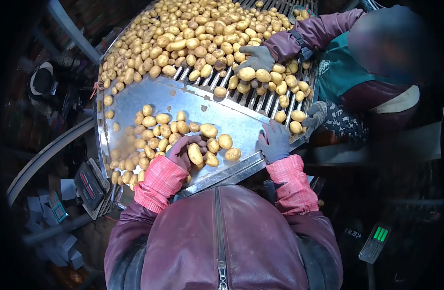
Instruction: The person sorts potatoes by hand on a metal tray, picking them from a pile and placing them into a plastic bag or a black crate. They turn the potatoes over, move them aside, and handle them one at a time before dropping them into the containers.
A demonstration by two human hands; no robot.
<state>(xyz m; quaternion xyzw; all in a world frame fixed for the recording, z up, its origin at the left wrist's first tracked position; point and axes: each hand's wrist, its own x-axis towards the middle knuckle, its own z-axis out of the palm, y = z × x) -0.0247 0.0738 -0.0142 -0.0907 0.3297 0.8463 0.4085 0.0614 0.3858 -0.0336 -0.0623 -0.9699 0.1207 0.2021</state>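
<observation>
My left hand [180, 151], in a thin purplish glove, is among the loose potatoes on the metal tray [231, 113]. Its fingers curl around a long potato [195, 154]; the fingertips are partly hidden. More potatoes [208, 130] lie close beside this hand, some touching each other. My right hand [276, 142], also gloved, rests at the tray's front right edge. Its fingers lie stretched and apart on the sheet metal, with no potato in them.
Behind the tray, a large heap of potatoes [198, 29] covers a slatted metal rack [253, 99]. On the right, a co-worker's gloved hand [257, 59] reaches over the potatoes; the other hand [317, 115] is near the rack's edge. A scale [90, 186] stands at left.
</observation>
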